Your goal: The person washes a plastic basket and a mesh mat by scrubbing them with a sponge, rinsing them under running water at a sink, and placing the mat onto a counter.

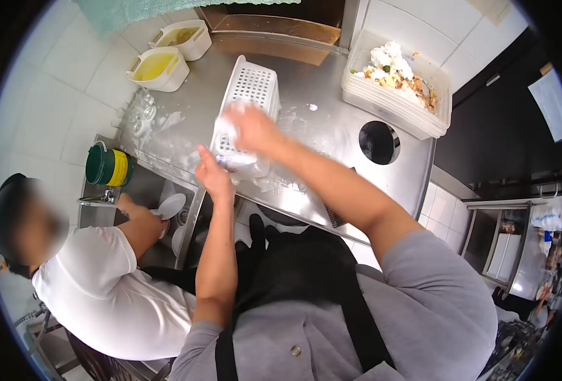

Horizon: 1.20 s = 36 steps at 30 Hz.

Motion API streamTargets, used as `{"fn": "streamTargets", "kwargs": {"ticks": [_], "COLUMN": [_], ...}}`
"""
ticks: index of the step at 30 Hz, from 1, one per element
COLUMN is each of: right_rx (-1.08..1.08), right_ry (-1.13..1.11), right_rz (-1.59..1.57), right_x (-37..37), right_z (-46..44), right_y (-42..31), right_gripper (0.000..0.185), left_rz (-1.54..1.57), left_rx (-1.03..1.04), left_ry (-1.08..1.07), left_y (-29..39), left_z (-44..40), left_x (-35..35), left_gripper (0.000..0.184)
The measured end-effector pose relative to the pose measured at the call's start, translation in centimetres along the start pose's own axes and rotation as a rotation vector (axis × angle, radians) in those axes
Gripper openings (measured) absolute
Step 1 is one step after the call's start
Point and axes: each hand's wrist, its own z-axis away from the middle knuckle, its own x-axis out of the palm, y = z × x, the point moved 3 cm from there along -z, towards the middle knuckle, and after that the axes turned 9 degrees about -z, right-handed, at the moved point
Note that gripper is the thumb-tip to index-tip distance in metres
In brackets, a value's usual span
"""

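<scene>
A white perforated plastic basket (pixel 249 89) lies on the steel counter (pixel 306 70), its holed side facing up. My left hand (pixel 215 174) grips the near left corner of the basket, thumb pointing up and the other fingers partly hidden. Over the middle of the basket is my right hand (pixel 253 130), closed and smeared by motion. Something white, perhaps foam or a soapy pad, shows at its fingers; I cannot make out what it is. Suds lie on the counter around the basket.
Two white tubs (pixel 160 68) with yellow liquid and several glasses (pixel 140 111) stand at left. A co-worker (pixel 112 279) holds a white dish (pixel 171 206) over the sink beside a green bucket (pixel 108 166). Stacked containers (pixel 389 105) with food scraps and a round counter hole (pixel 377 143) are right.
</scene>
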Motion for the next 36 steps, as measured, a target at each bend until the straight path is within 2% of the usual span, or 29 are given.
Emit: {"fn": "streamTargets", "kwargs": {"ticks": [1,3,4,6,8,9,11,13,15,16,18,19,20,21,23,24,25,26,27,29,31,33,34,35,36], "right_rx": [0.256,0.182,0.178,0.21,0.018,0.011,0.012,0.344,0.073,0.075,0.264,0.128,0.127,0.135,-0.133,0.071,0.133,0.271,0.086,0.142,0.137,-0.049,-0.047,0.049,0.14], "right_ry": [-0.04,0.094,0.09,-0.162,-0.137,-0.142,-0.263,-0.15,0.144,0.13,-0.113,-0.152,-0.222,-0.222,-0.304,-0.467,-0.331,-0.343,-0.196,-0.159,-0.305,-0.309,-0.302,-0.438,-0.571], "right_rz": [0.087,0.218,0.222,0.371,0.239,0.242,0.281,0.25,0.478,0.477,0.405,0.35,0.281,0.28,0.08,0.167,0.15,0.266,0.39,0.501,0.351,0.237,0.239,0.167,0.093], "right_x": [-1.6,-2.0,-1.2,1.7,3.0,2.3,0.9,-3.3,-6.8,-5.6,-1.4,0.0,0.7,0.8,0.5,-1.9,-4.6,-7.8,-8.9,-7.0,-0.8,1.2,0.0,-1.3,-2.7], "right_z": [-4.4,-8.1,-7.8,-4.9,1.1,0.9,2.1,-2.1,-5.2,-4.2,-1.7,0.6,2.1,2.4,2.9,1.3,-0.2,-2.3,-3.7,-3.2,0.0,2.5,1.7,1.1,0.6], "right_y": [2.2,4.4,3.4,0.4,-5.1,-4.8,-3.9,2.5,4.6,4.1,1.7,-2.1,-5.5,-4.9,-3.3,-1.4,1.5,3.1,5.9,3.4,0.5,-4.9,-4.8,-4.0,-2.5], "right_gripper": [0.027,0.022,0.022,0.024,0.024,0.024,0.038,0.041,0.041,0.041,0.036,0.034,0.037,0.037,0.039,0.038,0.038,0.04,0.034,0.026,0.026,0.031,0.031,0.031,0.03], "left_rz": [0.18,0.2,0.186,0.178,0.206,0.213,0.133,0.162,0.154,0.154,0.083,0.049,0.087,0.081,0.158,0.24,0.235,0.189,0.147,0.222,-0.013,0.052,0.136,0.208,0.111], "left_rx": [-0.088,-0.086,-0.074,-0.061,-0.111,-0.112,-0.07,-0.129,-0.1,-0.112,-0.177,-0.211,-0.234,-0.238,-0.24,-0.233,-0.239,-0.219,-0.198,-0.172,-0.173,-0.159,-0.155,-0.158,-0.136], "left_ry": [0.03,0.019,0.07,0.123,0.191,0.196,0.193,0.165,0.089,0.097,0.139,0.157,0.132,0.128,0.123,0.089,0.071,0.084,0.107,0.108,0.136,0.124,0.09,0.058,0.049], "left_y": [0.3,1.0,0.8,0.1,-0.8,-0.7,-0.9,-1.0,-1.7,-2.2,-2.3,-2.3,-1.5,-1.7,-1.9,-3.0,-2.7,-1.9,-1.5,-1.9,-2.0,-2.1,-2.0,-2.2,-2.8], "left_z": [0.4,0.8,0.4,-0.3,-1.2,-1.7,-1.5,-1.6,-1.4,-0.8,-1.6,-1.8,-1.4,-1.4,-1.7,-2.1,-1.7,-1.3,-1.0,-0.7,-1.3,-1.6,-1.7,-1.5,-1.8], "left_x": [-0.3,-0.2,-0.2,-0.1,0.1,0.7,1.0,0.5,0.6,0.3,1.0,1.8,1.8,1.9,1.7,1.5,1.6,1.3,1.2,1.6,2.3,2.8,3.0,2.4,1.9], "left_gripper": [0.056,0.056,0.057,0.057,0.058,0.058,0.059,0.06,0.054,0.054,0.054,0.055,0.055,0.055,0.055,0.054,0.054,0.053,0.052,0.052,0.053,0.054,0.054,0.054,0.055]}}
